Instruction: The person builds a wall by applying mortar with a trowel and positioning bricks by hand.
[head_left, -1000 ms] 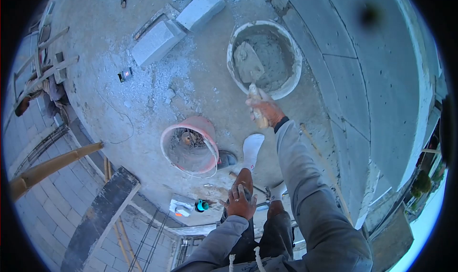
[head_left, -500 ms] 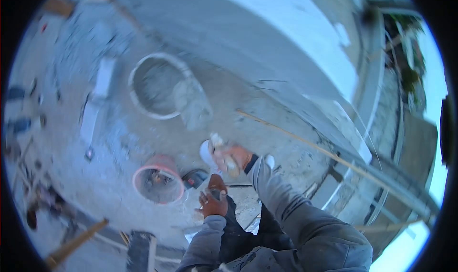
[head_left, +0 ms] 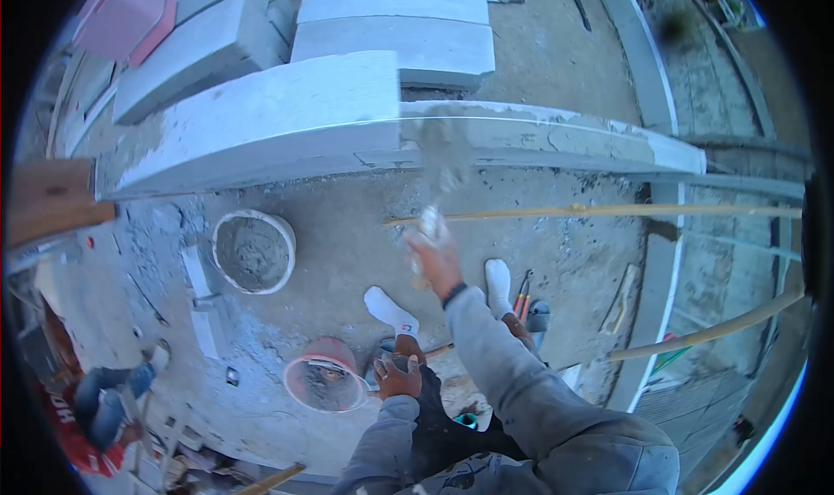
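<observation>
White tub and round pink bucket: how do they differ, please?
The white tub holds grey mortar; the round pink bucket has some brownish bits inside. The white tub is nearer the wall, the round pink bucket nearer the left hand. Both are open.

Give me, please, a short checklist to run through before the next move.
1. Mortar-coated trowel gripped by its handle in the right hand: ok.
2. Left hand away from the blade, resting on the left knee: ok.
3. Grey mortar available in the round, white-rimmed bucket: ok.
4. Blade touching the long pale block wall: cannot tell, blurred.
5. Floor near the feet free of tools: not ok, red-handled pliers lie beside the right foot.
6. Co-worker in red well apart from the trowel: ok.
</observation>
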A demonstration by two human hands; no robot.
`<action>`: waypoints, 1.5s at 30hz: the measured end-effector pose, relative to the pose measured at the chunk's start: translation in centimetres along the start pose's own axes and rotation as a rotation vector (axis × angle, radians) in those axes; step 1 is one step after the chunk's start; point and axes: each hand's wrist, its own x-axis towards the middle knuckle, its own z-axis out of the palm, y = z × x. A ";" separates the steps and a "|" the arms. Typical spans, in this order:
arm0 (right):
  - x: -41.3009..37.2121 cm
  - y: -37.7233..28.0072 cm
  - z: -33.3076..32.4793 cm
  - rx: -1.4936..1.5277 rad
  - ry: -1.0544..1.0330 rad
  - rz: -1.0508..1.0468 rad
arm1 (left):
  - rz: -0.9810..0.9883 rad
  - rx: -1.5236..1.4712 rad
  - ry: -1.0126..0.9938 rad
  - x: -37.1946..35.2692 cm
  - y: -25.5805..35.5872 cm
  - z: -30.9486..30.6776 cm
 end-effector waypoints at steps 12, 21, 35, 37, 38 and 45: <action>-0.1 -3.9 7.2 -0.493 0.127 -0.199 | 0.250 0.320 -0.004 2.1 -3.1 6.5; -0.7 -1.0 8.2 -0.641 0.201 -0.502 | 0.072 0.349 -0.144 0.8 -1.3 5.2; -2.0 -2.9 -0.1 -0.574 0.005 -0.081 | -0.027 0.172 -0.010 -0.9 3.1 2.7; 0.4 -3.9 1.1 -0.469 0.019 -0.054 | -0.004 0.154 0.005 -0.6 2.1 3.9; 1.4 -3.9 2.0 -0.424 0.049 -0.095 | 0.021 0.134 0.024 -0.5 1.8 4.4; 4.1 2.4 10.2 -0.442 0.267 -0.434 | 0.174 0.412 -0.077 0.5 -1.6 7.5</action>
